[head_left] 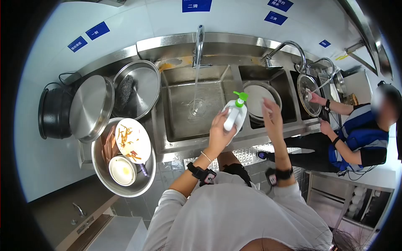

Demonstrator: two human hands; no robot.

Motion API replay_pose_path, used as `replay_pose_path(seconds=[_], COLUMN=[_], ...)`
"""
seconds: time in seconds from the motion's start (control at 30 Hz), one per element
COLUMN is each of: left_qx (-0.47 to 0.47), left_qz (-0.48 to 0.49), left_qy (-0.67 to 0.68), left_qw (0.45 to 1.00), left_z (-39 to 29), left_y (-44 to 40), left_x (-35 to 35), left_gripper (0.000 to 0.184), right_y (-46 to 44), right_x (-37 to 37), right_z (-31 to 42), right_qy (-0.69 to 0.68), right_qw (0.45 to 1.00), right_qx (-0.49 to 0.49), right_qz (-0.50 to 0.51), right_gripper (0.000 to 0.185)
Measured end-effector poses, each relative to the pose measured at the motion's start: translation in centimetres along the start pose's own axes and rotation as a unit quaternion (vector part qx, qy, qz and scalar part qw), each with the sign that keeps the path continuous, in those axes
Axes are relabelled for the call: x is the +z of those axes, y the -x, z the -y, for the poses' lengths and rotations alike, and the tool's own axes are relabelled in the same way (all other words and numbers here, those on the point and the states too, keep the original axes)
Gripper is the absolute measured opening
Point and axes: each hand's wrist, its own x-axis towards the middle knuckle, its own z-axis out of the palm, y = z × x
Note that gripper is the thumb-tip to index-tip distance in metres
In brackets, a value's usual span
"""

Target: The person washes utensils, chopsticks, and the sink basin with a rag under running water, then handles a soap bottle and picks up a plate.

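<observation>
My left hand is wrapped round a white dispenser bottle with a green pump top, held tilted over the front edge of the left sink basin. To its right, my right hand is raised near the second basin, its fingers stretched out and slightly blurred, with nothing visible in them. Below and behind that hand, a large white plate lies in a round metal pan inside the second basin. Water runs from the left faucet into the left basin.
On the left stand a metal basin with dirty dishes, a steel pan, a black pot and a steel bowl holding a dark scouring pad. At right, a co-worker rinses a glass lid.
</observation>
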Motion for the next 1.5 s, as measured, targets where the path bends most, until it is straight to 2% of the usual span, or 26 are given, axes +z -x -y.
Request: replay_pose_path(seconds=[0.07, 0.17, 0.27, 0.47, 0.57, 0.63, 0.77, 0.8, 0.83, 0.87, 0.9, 0.93, 0.97, 1.0, 1.03, 1.1, 1.13, 1.5], left_qx=[0.011, 0.014, 0.023, -0.040, -0.098, -0.144, -0.213, -0.219, -0.219, -0.237, -0.248, -0.266, -0.266, -0.248, -0.234, -0.233, -0.267, -0.278], left_qz=[-0.004, -0.014, -0.026, -0.004, 0.013, 0.047, 0.054, 0.047, 0.048, 0.045, 0.057, 0.097, 0.095, 0.114, 0.123, 0.139, 0.147, 0.137], left_qy=[-0.004, 0.009, 0.047, 0.133, 0.180, 0.217, 0.323, 0.327, 0.335, 0.355, 0.368, 0.390, 0.380, 0.383, 0.383, 0.342, 0.353, 0.332], left_qw=[1.000, 1.000, 0.998, 0.990, 0.979, 0.964, 0.920, 0.918, 0.915, 0.903, 0.894, 0.876, 0.881, 0.882, 0.885, 0.900, 0.884, 0.891], left_z=[0.5, 0.2, 0.9, 0.2, -0.6, -0.3, 0.0, 0.1, 0.0, -0.2, 0.1, -1.1, -0.7, -1.1, -2.0, -2.9, -2.4, -2.5], left_y=[-0.1, -0.7, -1.3, -1.7, -2.0, -2.2, -1.4, -1.1, -1.1, -1.0, -0.7, -1.1, -0.9, -1.2, -1.5, -2.2, -2.2, -1.8], left_x=[0.3, 0.4, 1.3, 3.2, 4.5, 5.2, 7.0, 7.2, 7.8, 8.0, 8.3, 7.6, 8.1, 8.0, 7.6, 7.2, 7.2, 7.5], left_gripper=[0.021, 0.019, 0.019, 0.013, 0.012, 0.017, 0.028, 0.027, 0.026, 0.030, 0.037, 0.049, 0.049, 0.048, 0.048, 0.048, 0.048, 0.046], right_y=[-3.2, -6.2, -5.9, -6.9, -7.9, -8.8, -10.4, -9.9, -9.5, -8.5, -8.0, -7.8, -7.8, -7.7, -8.6, -8.9, -9.0, -8.9], right_x=[3.3, 7.0, 8.7, 7.0, 6.0, 5.1, 5.0, 5.6, 5.9, 6.8, 6.5, 7.3, 5.8, 6.1, 5.4, 4.9, 4.6, 4.4], right_z=[-1.9, -2.8, -4.4, -3.1, -3.4, -2.6, -3.8, -5.9, -8.8, -9.7, -10.3, -11.2, -10.3, -10.1, -7.6, -6.8, -6.7, -6.5], right_qy=[-0.057, -0.094, 0.010, 0.011, 0.075, 0.078, 0.095, 0.232, 0.366, 0.317, 0.306, 0.349, 0.292, 0.279, 0.249, 0.243, 0.239, 0.232], right_qw=[0.998, 0.966, 0.990, 0.991, 0.992, 0.983, 0.960, 0.953, 0.883, 0.927, 0.913, 0.920, 0.929, 0.949, 0.944, 0.932, 0.930, 0.924], right_qx=[-0.016, 0.124, 0.066, 0.089, 0.056, 0.105, 0.187, -0.027, -0.233, -0.140, -0.250, -0.121, -0.198, -0.108, 0.138, 0.211, 0.224, 0.259], right_qz=[0.033, 0.206, 0.124, 0.104, 0.087, 0.127, 0.188, 0.191, 0.179, 0.143, 0.102, 0.132, 0.113, 0.099, 0.165, 0.164, 0.166, 0.156], right_gripper=[0.032, 0.031, 0.033, 0.030, 0.029, 0.029, 0.029, 0.029, 0.028, 0.025, 0.022, 0.019, 0.023, 0.032, 0.043, 0.059, 0.058, 0.050])
